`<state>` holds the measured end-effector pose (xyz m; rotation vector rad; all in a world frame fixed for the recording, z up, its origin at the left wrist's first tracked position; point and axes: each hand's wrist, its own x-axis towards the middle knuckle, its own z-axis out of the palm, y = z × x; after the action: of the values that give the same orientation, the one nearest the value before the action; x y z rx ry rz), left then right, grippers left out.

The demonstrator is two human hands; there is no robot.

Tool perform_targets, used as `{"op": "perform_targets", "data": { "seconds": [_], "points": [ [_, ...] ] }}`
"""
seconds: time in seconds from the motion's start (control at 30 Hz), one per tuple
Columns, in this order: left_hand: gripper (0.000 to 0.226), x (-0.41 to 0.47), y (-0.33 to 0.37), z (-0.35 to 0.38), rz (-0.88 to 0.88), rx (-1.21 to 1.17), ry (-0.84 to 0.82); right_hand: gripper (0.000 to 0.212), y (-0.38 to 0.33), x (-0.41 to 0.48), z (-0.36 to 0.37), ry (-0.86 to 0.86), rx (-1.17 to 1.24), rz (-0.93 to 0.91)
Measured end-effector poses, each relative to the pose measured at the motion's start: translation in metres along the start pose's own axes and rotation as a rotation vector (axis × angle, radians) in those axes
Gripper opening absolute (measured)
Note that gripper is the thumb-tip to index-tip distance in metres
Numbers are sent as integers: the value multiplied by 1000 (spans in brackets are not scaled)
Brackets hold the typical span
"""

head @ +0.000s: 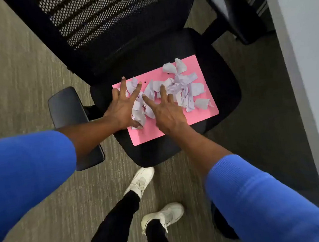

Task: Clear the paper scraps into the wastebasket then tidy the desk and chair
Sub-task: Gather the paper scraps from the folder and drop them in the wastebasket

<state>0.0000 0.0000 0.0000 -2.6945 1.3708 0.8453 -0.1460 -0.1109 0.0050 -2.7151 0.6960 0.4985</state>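
No brand or legible writing shows (faint marks on the paper scraps (173, 90) are too small to read). The scraps lie heaped on a pink folder (175, 123) on the black chair (226, 90) seat. Left hand (123, 108), at nine o'clock of the heap, and right hand (165, 111), at six o'clock, press on the scraps with fingers spread flat, gripping nothing.

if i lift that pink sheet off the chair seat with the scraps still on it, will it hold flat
Probably not: the pink sheet looks thin, so it would likely sag. The paper scraps look light, loose and curled, so they would likely slide off any tilted edge.
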Motion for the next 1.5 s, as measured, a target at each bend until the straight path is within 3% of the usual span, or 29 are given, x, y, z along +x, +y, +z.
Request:
{"op": "perform_targets", "data": {
  "seconds": [0.3,0.43,0.57,0.9,1.13,1.5],
  "points": [
    [101,12,6,15,18,26,41,81,4,22,7,-56,-103,-21],
    [66,15,10,22,32,-27,153,58,3,25,10,23,-95,-20],
    [46,11,13,27,57,-47,235,33,5,26,16,158,-28,-12],
    [34,9,8,23,34,-194,300,24,10,25,22,267,184,63],
    [4,-1,9,14,-24,-283,362,27,12,6,3,405,369,136],
    [24,-46,48,4,-119,-478,483,28,19,-58,1,533,682,437]
  ]
}}
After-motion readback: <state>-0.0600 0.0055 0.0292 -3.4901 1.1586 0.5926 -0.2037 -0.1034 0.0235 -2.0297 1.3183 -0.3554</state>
